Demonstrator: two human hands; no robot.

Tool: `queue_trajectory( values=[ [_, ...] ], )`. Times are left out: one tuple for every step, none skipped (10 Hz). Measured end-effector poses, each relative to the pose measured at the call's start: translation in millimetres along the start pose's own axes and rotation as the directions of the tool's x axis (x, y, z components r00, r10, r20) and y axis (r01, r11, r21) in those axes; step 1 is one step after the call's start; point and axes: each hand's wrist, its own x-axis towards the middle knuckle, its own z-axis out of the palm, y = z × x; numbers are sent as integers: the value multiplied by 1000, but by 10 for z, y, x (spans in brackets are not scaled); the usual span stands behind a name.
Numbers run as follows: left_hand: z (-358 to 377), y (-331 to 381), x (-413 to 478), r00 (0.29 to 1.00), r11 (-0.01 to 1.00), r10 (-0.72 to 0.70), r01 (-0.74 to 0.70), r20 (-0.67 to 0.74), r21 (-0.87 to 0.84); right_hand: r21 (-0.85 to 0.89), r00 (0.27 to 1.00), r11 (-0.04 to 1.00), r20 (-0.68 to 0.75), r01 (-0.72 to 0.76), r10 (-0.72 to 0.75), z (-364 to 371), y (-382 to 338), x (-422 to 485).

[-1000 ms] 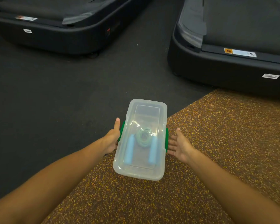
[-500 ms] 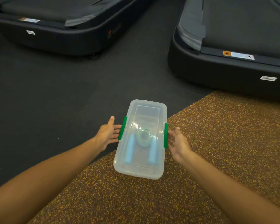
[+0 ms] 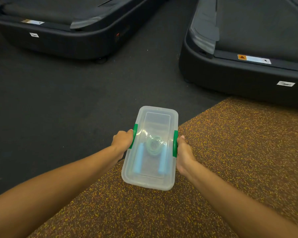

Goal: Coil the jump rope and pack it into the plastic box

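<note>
Both hands are pressed against the long sides of the plastic box (image 3: 150, 148). Left hand (image 3: 123, 140) is curled closed over the green latch (image 3: 133, 136) on the box's left side; right hand (image 3: 183, 152) is closed against the green latch (image 3: 175, 146) on the right side, thumb at the latch's upper end. Lid is seated on the box. Jump rope (image 3: 153, 146) is seen through the clear lid, inside the box: pale green cord is coiled in the middle, with one light blue handle (image 3: 139, 159) lying along the left wall and the other (image 3: 162, 160) along the right. Box is positioned on the floor, across the border between dark grey flooring (image 3: 67, 109) and speckled brown mat (image 3: 230, 152). Two dark treadmill bases are noted beyond, one at upper left (image 3: 67, 36), one at upper right (image 3: 248, 66).
</note>
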Motion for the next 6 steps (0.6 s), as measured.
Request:
queue_trajectory(
  values=[
    [57,47,-24,999,991,30,-27,-21,130,-33,1000,999,-24,14,-14,9,29,37],
    [56,127,-54,998,974,54,-51,-9,221,-87,999,996,-24,35,-37,8,35,46],
    [55,231,-53,995,922,91,-97,33,375,-266,989,955,-38,129,-144,7,2,47],
    [150,338,-83,976,814,190,-218,108,538,-467,950,844,-23,265,-311,-65,-139,38],
    [305,549,-105,906,648,405,-382,127,659,-684,897,650,14,331,-442,-227,-426,98],
    [463,830,-171,814,513,556,-496,169,701,-824,846,466,31,323,-532,-417,-790,117]
  ],
)
